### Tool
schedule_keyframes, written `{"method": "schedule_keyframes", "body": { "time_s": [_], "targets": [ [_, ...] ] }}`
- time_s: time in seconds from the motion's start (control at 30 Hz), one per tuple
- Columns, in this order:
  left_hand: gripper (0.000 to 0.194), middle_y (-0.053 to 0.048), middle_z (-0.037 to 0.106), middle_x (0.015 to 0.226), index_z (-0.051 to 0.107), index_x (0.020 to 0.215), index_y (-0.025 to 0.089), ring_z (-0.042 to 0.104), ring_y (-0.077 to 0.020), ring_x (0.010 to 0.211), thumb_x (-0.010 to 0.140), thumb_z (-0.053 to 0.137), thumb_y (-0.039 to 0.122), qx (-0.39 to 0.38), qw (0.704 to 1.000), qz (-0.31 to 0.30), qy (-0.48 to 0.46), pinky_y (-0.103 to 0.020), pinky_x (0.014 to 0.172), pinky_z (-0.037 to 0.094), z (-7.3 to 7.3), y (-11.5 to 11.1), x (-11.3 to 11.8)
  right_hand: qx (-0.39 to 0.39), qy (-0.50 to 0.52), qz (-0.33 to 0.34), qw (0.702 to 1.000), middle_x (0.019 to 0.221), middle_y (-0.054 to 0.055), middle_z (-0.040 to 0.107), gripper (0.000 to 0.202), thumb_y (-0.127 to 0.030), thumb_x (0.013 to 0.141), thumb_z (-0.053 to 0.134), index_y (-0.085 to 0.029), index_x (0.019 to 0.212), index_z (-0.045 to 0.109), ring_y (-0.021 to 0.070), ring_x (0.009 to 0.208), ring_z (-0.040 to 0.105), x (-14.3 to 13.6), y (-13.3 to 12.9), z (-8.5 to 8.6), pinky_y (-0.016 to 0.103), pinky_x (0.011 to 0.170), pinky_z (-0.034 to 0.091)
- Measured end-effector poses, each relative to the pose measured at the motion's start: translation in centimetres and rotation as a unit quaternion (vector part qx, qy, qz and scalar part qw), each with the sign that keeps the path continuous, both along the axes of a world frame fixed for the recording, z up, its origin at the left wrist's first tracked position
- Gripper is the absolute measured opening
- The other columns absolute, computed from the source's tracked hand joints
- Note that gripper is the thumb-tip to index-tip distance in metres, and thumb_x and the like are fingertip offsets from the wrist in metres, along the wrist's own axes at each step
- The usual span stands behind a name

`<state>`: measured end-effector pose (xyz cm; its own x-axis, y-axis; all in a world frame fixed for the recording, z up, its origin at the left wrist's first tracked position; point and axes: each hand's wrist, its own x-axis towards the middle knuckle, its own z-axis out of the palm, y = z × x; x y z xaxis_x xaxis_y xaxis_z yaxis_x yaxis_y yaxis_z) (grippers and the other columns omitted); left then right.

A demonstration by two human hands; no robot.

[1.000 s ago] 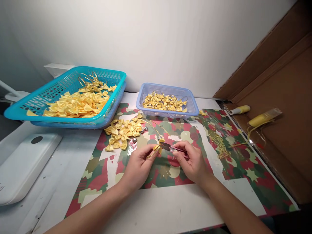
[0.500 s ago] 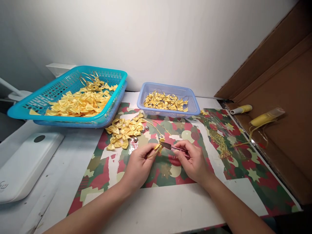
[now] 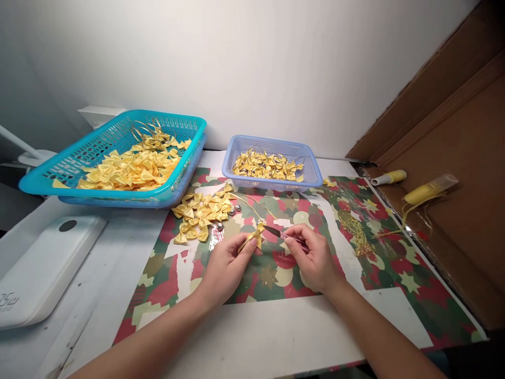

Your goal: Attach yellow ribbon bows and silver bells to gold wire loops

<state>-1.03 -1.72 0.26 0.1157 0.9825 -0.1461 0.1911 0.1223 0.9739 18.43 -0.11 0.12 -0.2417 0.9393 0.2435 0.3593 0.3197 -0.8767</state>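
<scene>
In my left hand, a yellow ribbon bow with gold cord is pinched between thumb and fingers. The cord runs from the bow up toward the loose bows. My right hand is closed on a small pink-handled tool with a dark, pointed tip; whether it is tweezers or snips I cannot tell. Its tip points left, close beside the bow. Left of the hands lies a pile of yellow bows, with small silver bells at its edge.
A teal basket of yellow bows sits stacked on a blue one at the left. Behind my hands stands a blue basket of corded bows. Gold cords lie at right, near yellow spools and a cardboard wall. A white device is at left.
The tool's tip has drawn back slightly to the right from the bow's knot. My left fingers have shifted on the bow, which shows more of its ribbon.
</scene>
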Motion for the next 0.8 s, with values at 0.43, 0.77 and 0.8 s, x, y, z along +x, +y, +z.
{"method": "schedule_keyframes", "body": {
  "time_s": [0.43, 0.77, 0.8],
  "targets": [
    [0.036, 0.002, 0.048, 0.064, 0.052, 0.066, 0.018, 0.040, -0.0119, 0.060, 0.090, 0.046, 0.045, -0.004, 0.997, -0.071, -0.026, -0.024, 0.055, 0.031, 0.3, -0.3, 0.0, -0.206, 0.161, -0.035, 0.965, 0.056, -0.007, 0.038, 0.033, -0.047, 0.072, 0.072, -0.017, 0.080, 0.064, 0.0070, 0.050, 0.030, -0.9, 0.5, 0.7, 0.023, 0.047, 0.028],
    [0.052, -0.003, 0.057, 0.065, 0.057, 0.075, 0.017, 0.045, -0.0147, 0.059, 0.084, 0.036, 0.064, -0.100, 0.964, -0.072, -0.234, -0.027, 0.057, 0.037, -0.6, 0.2, -0.1, -0.352, 0.298, 0.016, 0.887, 0.052, -0.010, 0.023, 0.050, -0.049, 0.066, 0.077, -0.020, 0.060, 0.036, 0.0031, 0.045, 0.014, -1.8, 0.2, 0.2, 0.023, 0.043, 0.010],
    [0.053, -0.003, 0.057, 0.065, 0.057, 0.077, 0.017, 0.045, -0.0146, 0.059, 0.083, 0.036, 0.065, -0.107, 0.959, -0.066, -0.254, -0.027, 0.057, 0.036, -0.6, 0.2, -0.1, -0.352, 0.307, 0.014, 0.884, 0.052, -0.011, 0.022, 0.052, -0.049, 0.066, 0.078, -0.020, 0.060, 0.035, 0.0030, 0.045, 0.014, -1.8, 0.2, 0.2, 0.024, 0.043, 0.009]
  ]
}}
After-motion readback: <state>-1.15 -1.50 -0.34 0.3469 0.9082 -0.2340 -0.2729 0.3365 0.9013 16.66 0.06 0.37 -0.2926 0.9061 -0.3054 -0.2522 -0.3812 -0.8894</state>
